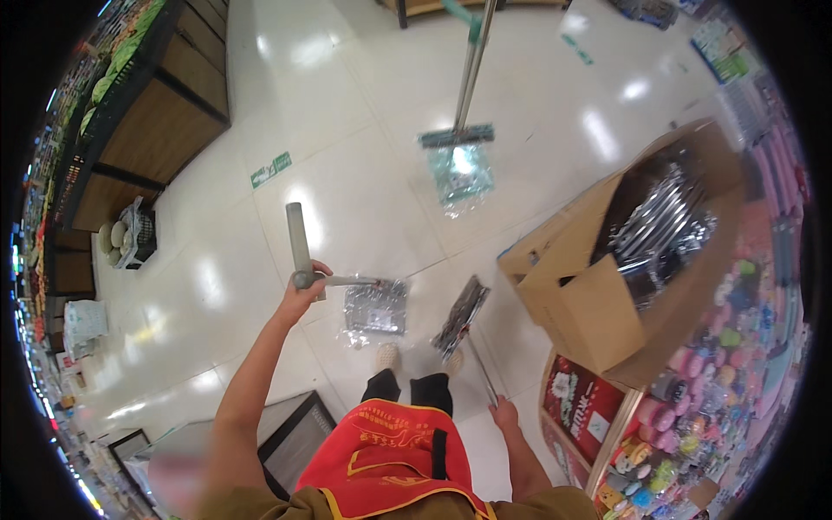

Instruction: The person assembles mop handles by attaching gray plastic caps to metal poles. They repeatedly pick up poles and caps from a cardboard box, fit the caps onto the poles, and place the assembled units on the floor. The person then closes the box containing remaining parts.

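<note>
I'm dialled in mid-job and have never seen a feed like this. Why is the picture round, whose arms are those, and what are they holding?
There is no machine here: a person wears a wide fisheye camera on the head, looking down, so the picture is round and straight lines bend near its rim. The two bare forearms rising from the lower edge are the person's own.

The left hand grips a grey-handled mop with a flat head wrapped in clear plastic. The right hand holds the thin metal pole of a second plastic-wrapped flat mop. A third wrapped mop stands further off on the glossy white tiled floor. To the right, an open brown cardboard box of wrapped goods sits on a display of small colourful items.
</note>
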Tool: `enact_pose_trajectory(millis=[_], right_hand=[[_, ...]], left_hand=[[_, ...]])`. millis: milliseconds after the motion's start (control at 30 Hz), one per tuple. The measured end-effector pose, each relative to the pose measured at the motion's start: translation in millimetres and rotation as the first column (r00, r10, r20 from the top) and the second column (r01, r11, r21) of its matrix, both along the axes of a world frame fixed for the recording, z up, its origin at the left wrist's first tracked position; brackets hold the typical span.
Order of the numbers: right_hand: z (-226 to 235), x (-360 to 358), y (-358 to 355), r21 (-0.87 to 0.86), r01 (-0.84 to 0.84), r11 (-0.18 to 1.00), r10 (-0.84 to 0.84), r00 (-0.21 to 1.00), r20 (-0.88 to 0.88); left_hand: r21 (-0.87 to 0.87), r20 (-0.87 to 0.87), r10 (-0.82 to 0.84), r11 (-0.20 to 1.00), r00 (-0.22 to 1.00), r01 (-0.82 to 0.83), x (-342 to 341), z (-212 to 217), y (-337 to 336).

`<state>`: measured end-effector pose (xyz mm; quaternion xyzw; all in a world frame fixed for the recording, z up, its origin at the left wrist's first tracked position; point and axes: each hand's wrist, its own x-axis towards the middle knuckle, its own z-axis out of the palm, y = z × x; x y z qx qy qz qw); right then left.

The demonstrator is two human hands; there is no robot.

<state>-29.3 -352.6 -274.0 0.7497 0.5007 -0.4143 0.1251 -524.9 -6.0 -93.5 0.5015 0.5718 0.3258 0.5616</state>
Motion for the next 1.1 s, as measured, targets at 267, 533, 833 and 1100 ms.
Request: enact_pose_trajectory(millis=[267,533,833,1100], right_hand=[[212,19,25,-0.042,-0.294,0.955,0.297,0.945,0.135],[281,-43,81,0.035,-0.716,0.697,0.689,0.682,0.246],[339,-185,144,0.12,-0.94,0.32,0.896,0.341,0.285],[376,-265,144,0.657,-0.713,0.245,0.9,0.419,0.118]], left_hand=[[-0.252,-0.199,-0.027,0.967,0.98,-0.024,-6,16,-27],[-0.08,-0.421,-0.155,0.988,0.894,0.133,-20,55,-137],[0.286,-0.419,-0.468,0.746,0.778,0.602,99,53,-235],[0.379,-0.495,-0.349,0.738,0.796,0.559,95,9,-241]])
